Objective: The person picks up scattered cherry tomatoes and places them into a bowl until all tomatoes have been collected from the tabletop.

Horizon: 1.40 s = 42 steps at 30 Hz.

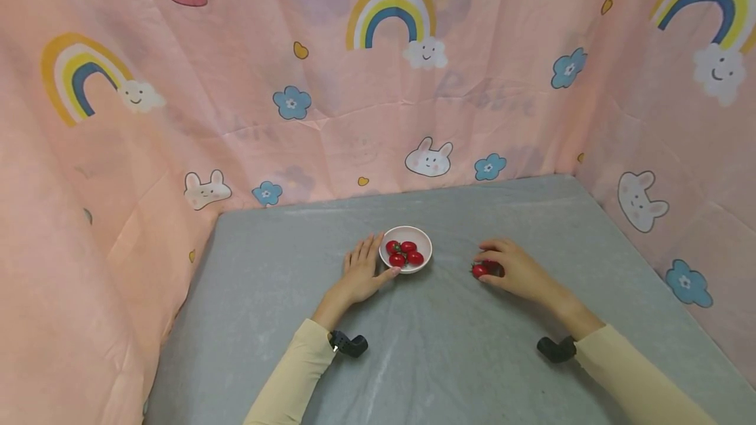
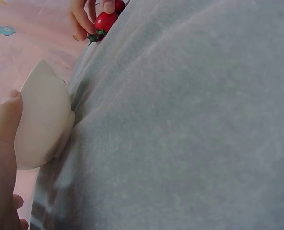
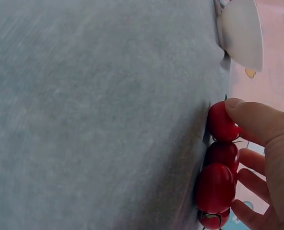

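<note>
In the head view a small white bowl (image 1: 426,261) with several cherry tomatoes (image 1: 415,258) in it stands mid-table. My left hand (image 1: 361,277) rests against its left side, thumb at the near rim and straight fingers along the far left. The left wrist view has the thumb touching the bowl's outer wall (image 2: 46,115). To the right of the bowl, my right hand (image 1: 512,269) pinches a red cherry tomato (image 1: 480,271) between thumb and fingers. More cherry tomatoes (image 3: 215,188) lie beside it under the palm, mostly hidden from the head view.
Grey cloth (image 1: 449,353) with slight wrinkles covers the table. Pink printed curtains (image 1: 236,84) enclose it at the back and both sides. A black wrist camera (image 1: 350,344) sits on the left wrist and another black camera (image 1: 556,349) on the right.
</note>
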Available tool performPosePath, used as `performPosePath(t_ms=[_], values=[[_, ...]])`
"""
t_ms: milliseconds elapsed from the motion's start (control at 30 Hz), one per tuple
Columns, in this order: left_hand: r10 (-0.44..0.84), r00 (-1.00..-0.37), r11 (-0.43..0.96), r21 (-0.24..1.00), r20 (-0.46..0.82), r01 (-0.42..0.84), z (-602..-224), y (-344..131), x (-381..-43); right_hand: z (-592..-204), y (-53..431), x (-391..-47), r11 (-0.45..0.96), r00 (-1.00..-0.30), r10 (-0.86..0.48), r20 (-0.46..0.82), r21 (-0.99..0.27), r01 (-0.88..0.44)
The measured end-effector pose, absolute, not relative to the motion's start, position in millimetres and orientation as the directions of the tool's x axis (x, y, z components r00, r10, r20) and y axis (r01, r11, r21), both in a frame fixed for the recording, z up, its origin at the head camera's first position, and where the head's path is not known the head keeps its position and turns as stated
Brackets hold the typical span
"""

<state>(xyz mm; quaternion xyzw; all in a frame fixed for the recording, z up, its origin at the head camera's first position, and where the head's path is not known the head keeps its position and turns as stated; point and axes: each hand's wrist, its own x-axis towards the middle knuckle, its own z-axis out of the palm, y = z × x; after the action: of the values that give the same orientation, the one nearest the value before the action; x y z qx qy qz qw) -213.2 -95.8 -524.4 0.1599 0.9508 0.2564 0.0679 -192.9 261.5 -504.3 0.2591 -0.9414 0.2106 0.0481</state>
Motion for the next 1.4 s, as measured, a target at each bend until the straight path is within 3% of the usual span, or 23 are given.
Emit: performPosePath(t_ms=[533, 1400], values=[[0.339, -0.94, 0.812, 0.518, -0.046, 0.268, -522.8, -95.6, -212.8, -511.9, 261.9, -193.6, 0.793, -0.846, -0.483, 0.227, -0.295, -0.533], [0.347, -0.938, 0.803, 0.526, -0.027, 0.282, -519.0, -94.9, -211.9, -504.9, 260.4, -198.6, 0.798, -0.85, -0.476, 0.225, -0.296, -0.525]])
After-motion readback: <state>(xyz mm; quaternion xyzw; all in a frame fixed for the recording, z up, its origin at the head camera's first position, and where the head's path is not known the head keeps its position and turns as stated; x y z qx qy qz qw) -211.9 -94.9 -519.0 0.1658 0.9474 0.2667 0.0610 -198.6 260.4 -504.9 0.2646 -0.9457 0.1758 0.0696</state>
